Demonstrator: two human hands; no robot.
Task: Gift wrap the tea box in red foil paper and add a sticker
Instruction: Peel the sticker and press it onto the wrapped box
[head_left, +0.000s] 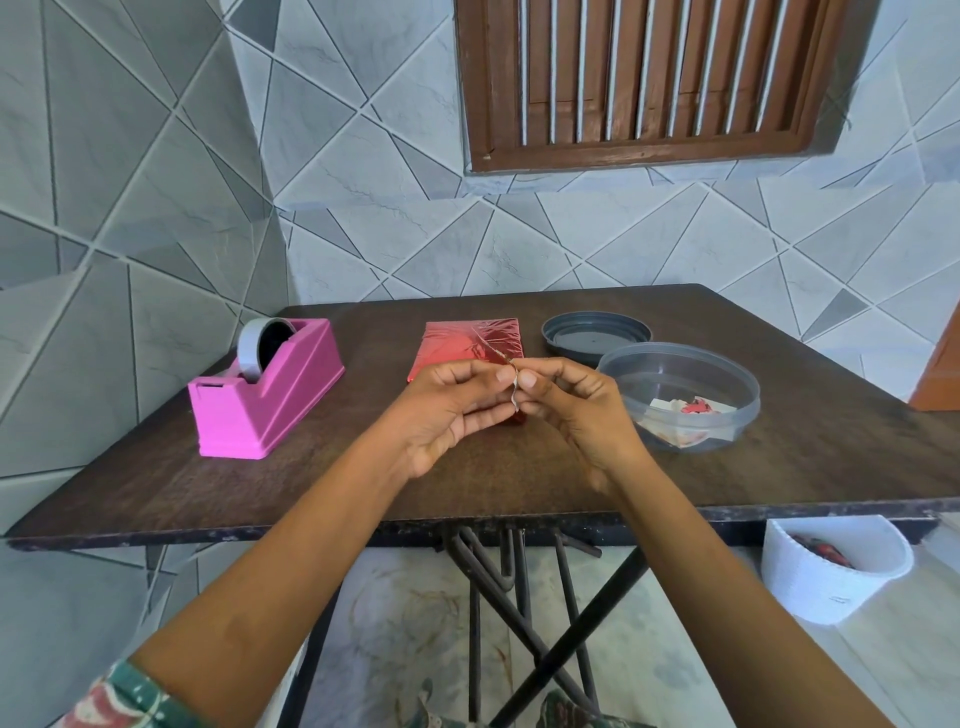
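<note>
Hands: left (457, 400) and right (566, 402) both pinch sticker (514, 387) | above wrapped box (470, 345)

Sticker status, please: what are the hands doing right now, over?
Left hand and right hand both pinch the sticker. Box wrapped in red foil, on table behind them. Dispenser left, tub right, neither in the way.

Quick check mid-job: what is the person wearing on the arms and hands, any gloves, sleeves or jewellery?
No gloves: the left hand and right hand are bare, with no ring, watch or bracelet showing. Both forearms are bare too. A sleeve patterned green, red and white shows on the left arm at the lower left corner; none shows on the right.
</note>
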